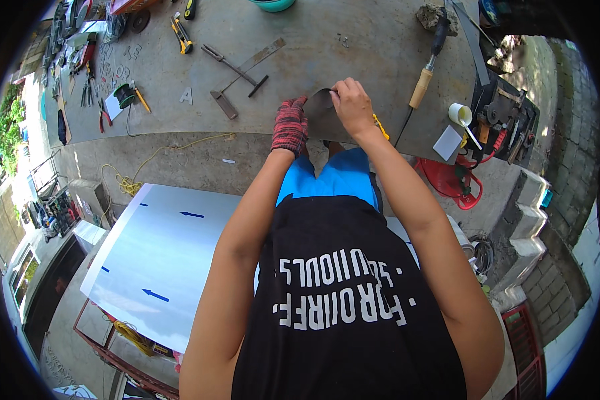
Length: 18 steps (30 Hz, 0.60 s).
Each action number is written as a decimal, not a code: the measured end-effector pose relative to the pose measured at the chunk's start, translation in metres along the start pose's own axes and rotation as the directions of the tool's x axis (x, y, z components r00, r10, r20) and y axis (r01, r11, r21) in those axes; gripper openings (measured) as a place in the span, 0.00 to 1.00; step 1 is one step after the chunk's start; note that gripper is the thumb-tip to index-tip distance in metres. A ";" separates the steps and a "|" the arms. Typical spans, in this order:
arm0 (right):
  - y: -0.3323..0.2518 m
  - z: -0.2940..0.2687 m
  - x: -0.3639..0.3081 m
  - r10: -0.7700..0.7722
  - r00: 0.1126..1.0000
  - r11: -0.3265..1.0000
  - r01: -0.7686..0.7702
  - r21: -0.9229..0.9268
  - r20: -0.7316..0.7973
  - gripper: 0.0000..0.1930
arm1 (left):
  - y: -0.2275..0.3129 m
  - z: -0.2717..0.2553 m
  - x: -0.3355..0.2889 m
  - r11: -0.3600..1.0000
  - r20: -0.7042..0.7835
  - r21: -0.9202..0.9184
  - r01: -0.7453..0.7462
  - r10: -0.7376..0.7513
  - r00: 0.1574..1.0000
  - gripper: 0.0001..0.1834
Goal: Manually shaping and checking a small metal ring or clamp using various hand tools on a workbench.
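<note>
— What is the person working on?
— A dark curved piece (321,100) of thin material. It is sitting between the two hands, near the front edge of the desk (367,53), in the upper middle of the frame.

— And what are the hands doing?
— The right hand (352,103), bare, is pinching the piece's right end between thumb and fingers. The left hand (291,125), in a red-and-black glove, is lying by its left side, fingertips pointing toward it; whether that one is gripping anything, one cannot tell from here.

— What is lying closest to them?
— Left of the gloved hand, a T-shaped metal tool (232,67) is crossing the blade of a square (224,105).

— And toward the upper left of the frame?
— A yellow-and-black cutter (181,35) is lying there, and farther left a green spool (123,95) and red-handled pliers (105,117).

— On the right?
— A wooden-handled tool (421,89) is resting in the upper right, with a white cup (457,112) standing beyond it and a white card (447,142) lying just below the cup.

— Lower down?
— A white panel (160,247) with blue arrows is stretching across the lower left, beside the person's black shirt (353,267).
</note>
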State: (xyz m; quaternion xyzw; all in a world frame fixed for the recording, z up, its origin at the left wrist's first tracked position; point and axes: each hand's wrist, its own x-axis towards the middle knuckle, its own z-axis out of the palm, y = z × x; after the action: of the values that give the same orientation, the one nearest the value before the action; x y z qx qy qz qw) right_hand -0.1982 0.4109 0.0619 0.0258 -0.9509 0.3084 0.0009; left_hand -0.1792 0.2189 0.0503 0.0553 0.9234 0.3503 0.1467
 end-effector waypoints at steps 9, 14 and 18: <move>0.005 0.028 0.004 0.041 0.999 0.998 -0.042 -0.052 -0.025 0.09 | -0.006 0.015 0.008 0.990 0.000 0.073 0.117 -0.118 0.993 0.20; 0.006 0.032 0.002 0.032 0.998 0.993 -0.038 -0.116 -0.048 0.11 | 0.002 0.013 0.016 0.978 0.046 0.085 0.188 -0.193 0.980 0.19; 0.008 0.033 0.000 0.025 0.998 0.993 -0.031 -0.113 -0.053 0.10 | 0.005 0.016 0.028 0.966 0.106 0.159 0.205 -0.223 0.969 0.15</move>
State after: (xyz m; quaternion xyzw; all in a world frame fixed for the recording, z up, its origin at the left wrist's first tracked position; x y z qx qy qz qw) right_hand -0.1985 0.3981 0.0302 0.0043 -0.9668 0.2545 0.0224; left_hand -0.2011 0.2381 0.0360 -0.0128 0.9365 0.2594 0.2358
